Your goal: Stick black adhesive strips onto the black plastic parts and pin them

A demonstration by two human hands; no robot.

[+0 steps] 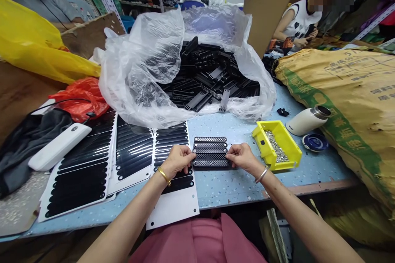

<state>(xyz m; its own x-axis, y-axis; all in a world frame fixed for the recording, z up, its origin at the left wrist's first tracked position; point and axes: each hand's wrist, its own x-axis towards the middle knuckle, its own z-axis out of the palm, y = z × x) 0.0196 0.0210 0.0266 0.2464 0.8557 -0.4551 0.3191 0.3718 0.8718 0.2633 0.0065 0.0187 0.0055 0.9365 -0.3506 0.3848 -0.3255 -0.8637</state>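
Several black strips with a mesh-like pattern [210, 145] lie parallel on the blue table in front of me. My left hand [179, 159] pinches the left end of one strip [211, 156] between thumb and fingers. At its other end, my right hand [244, 158] pinches the same strip. Whether a thin layer is also between the fingertips cannot be made out. Beside my left hand lies a white sheet with glossy black strip stickers [173, 135]. To the right of my right hand stands a yellow bin [285, 148] with small metal pieces [275, 146].
A clear plastic bag [138, 78] full of black parts [210, 74] lies behind the strips. More sticker sheets [83, 176] and a white device [60, 146] are at left. A white bottle [307, 121] and a yellow sack [345, 86] are at right. Other people sit beyond.
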